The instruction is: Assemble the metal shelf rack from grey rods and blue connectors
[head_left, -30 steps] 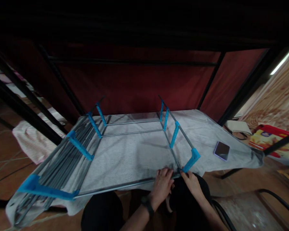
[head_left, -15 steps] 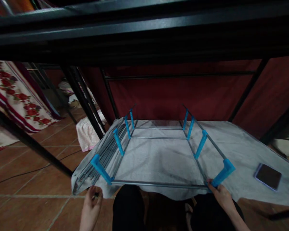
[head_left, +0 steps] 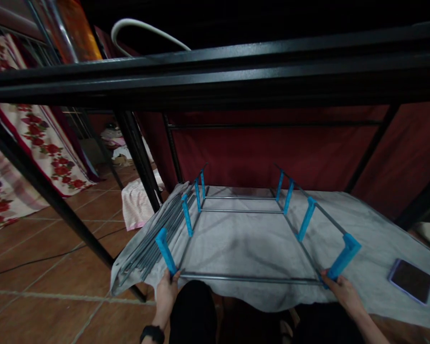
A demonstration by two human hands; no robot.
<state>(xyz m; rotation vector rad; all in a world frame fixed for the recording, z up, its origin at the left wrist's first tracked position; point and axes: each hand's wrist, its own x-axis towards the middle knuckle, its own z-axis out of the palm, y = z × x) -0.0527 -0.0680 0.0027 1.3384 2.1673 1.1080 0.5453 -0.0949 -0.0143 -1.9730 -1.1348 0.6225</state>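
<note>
A frame of grey metal rods (head_left: 251, 278) joined by upright blue plastic connectors lies on a grey cloth. At its front left corner, my left hand (head_left: 166, 291) is closed around the foot of a blue connector (head_left: 166, 252). My right hand (head_left: 342, 290) grips the foot of the front right blue connector (head_left: 345, 255), thumb on the inner side. A long rod (head_left: 327, 217) runs along the tops of the right-hand connectors. On the left side, the nearer connectors have bare tops. Loose grey rods (head_left: 157, 239) lie in a bundle left of the frame.
The grey cloth (head_left: 236, 243) covers a low surface under a black metal beam (head_left: 215, 79). A phone (head_left: 411, 281) lies at the right. Black legs (head_left: 138, 162) stand at the left, near a striped cloth (head_left: 138, 203). Behind hangs a dark red curtain (head_left: 272, 153).
My left hand has moved right and up from beside the cloth's edge to the front left connector, which now stands more upright. My right hand keeps its grip. The camera view has shifted.
</note>
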